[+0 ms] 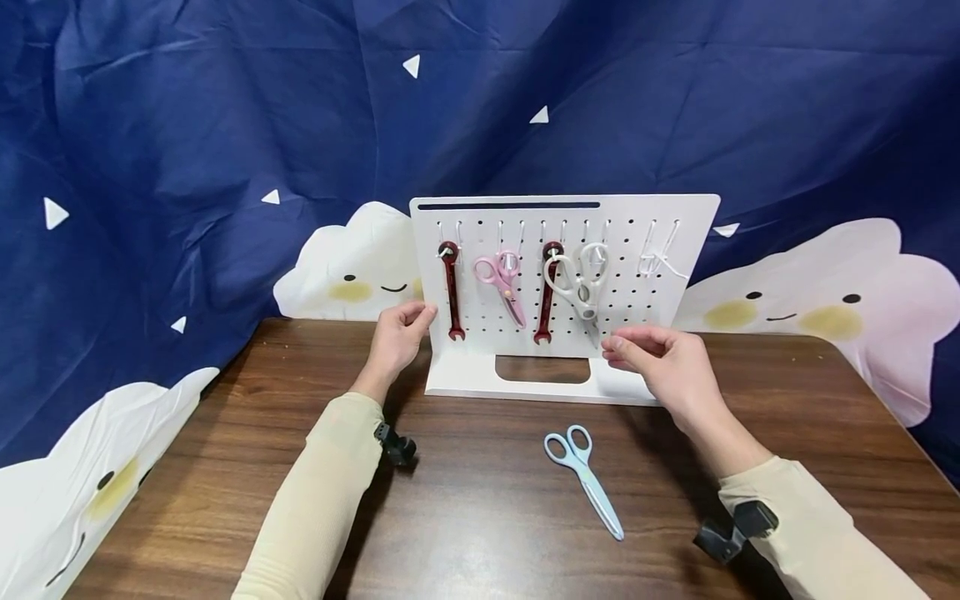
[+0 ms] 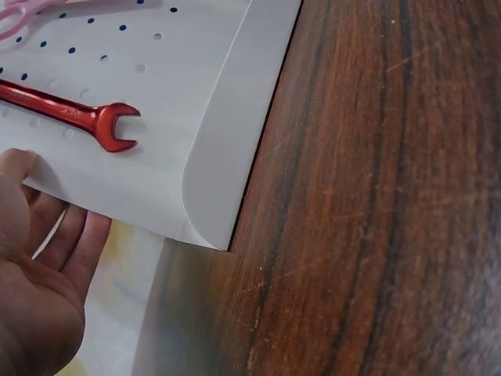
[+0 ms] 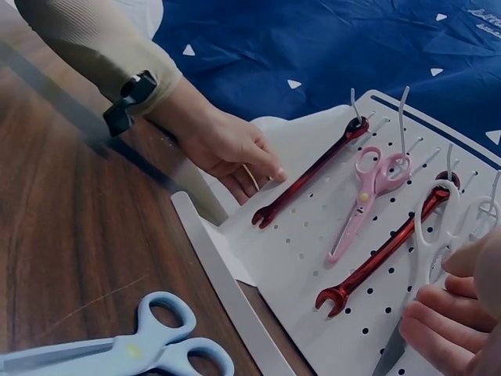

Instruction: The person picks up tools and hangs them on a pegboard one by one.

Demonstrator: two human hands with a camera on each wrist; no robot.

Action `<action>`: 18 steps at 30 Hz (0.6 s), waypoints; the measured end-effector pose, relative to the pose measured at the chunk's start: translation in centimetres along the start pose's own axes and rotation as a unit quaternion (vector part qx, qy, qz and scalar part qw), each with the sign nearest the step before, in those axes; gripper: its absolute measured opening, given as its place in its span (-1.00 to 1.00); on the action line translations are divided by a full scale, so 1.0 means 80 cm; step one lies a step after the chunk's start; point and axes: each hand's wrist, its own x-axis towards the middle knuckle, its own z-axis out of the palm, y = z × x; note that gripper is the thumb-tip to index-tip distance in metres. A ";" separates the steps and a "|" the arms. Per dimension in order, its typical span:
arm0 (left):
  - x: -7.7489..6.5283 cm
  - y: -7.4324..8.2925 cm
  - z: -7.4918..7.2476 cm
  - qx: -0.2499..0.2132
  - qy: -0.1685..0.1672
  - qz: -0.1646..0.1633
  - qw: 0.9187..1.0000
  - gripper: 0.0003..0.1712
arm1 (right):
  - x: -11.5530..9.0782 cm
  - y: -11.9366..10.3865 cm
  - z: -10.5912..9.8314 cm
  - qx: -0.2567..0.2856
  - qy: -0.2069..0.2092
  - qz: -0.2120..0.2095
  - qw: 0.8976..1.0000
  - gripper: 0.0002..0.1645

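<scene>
A white pegboard point(image 1: 480, 325) stands on its base. My left hand point(image 1: 400, 337) pinches its left edge, thumb in front and fingers behind. My right hand point(image 1: 663, 362) is beside the blade tip of the white scissors point(image 1: 583, 292), fingers loosely bent; whether it touches them I cannot tell. The white scissors hang from a hook, tip down. Left of them hang a red wrench point(image 1: 547, 300), pink scissors point(image 1: 504, 283) and another red wrench point(image 1: 452, 292). Light-blue scissors point(image 3: 156, 345) lie on the table before the board, handles towards it.
White wire hooks point(image 1: 656, 260) stick out at the board's right side. The brown wooden table point(image 1: 465, 500) carries the board. Behind it hangs a dark blue cloth point(image 1: 225, 125) with clouds and white triangles.
</scene>
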 end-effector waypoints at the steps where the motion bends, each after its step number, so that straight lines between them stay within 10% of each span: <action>1: 0.000 0.000 0.000 -0.001 -0.001 -0.001 1.000 -0.64 | -0.002 0.000 0.000 0.001 -0.002 -0.001 1.000 -0.55; 18: 0.001 0.005 0.001 0.001 -0.014 -0.004 1.000 -0.61 | -0.032 0.009 -0.011 0.014 -0.024 0.004 1.000 -0.73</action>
